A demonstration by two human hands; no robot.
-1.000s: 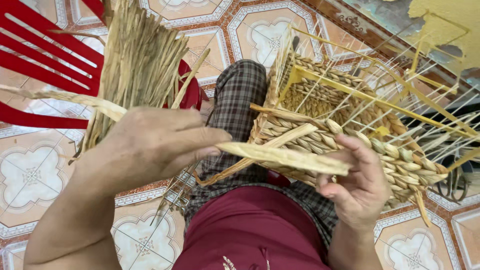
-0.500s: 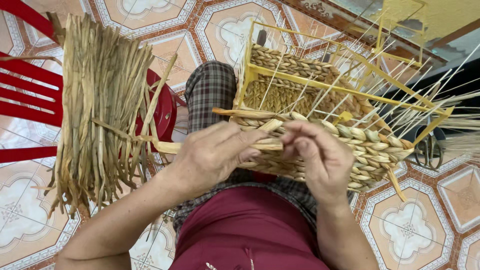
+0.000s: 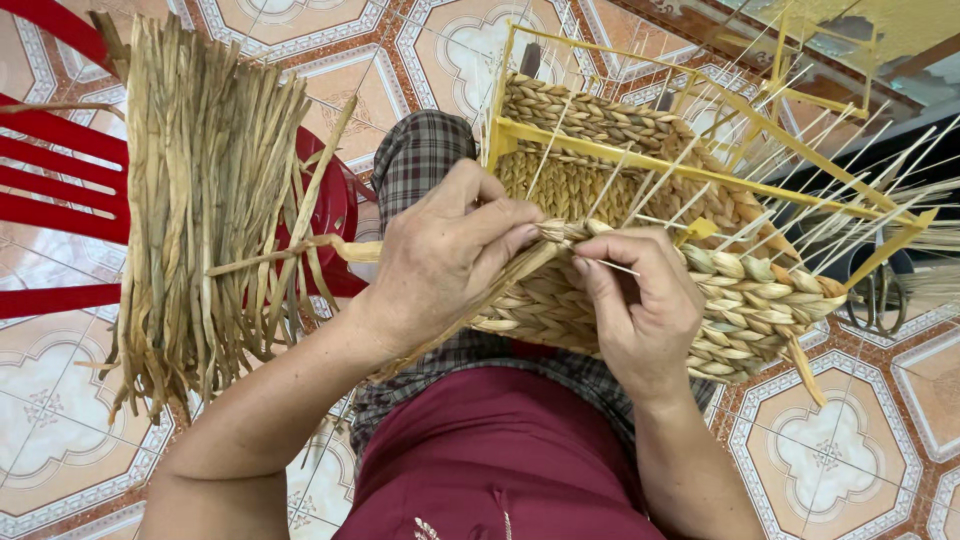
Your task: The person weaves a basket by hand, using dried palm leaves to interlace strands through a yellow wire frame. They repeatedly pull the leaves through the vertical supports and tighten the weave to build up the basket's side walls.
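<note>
Two hands now together at basket rim, a second ago apart. Left hand (image 3: pixel 445 265) pinches straw strand (image 3: pixel 300 250); right hand (image 3: pixel 640 300) clamps wire spoke (image 3: pixel 618 266). Strand drawn tight: weave advances. Basket (image 3: pixel 640 210) on lap, straw bundle (image 3: pixel 205 190) far left.

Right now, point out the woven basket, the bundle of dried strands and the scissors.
woven basket (image 3: pixel 745 300), head view, on its braided side wall.
bundle of dried strands (image 3: pixel 205 190), head view, mid-bundle.
scissors (image 3: pixel 880 295), head view, on the handle loops.
</note>
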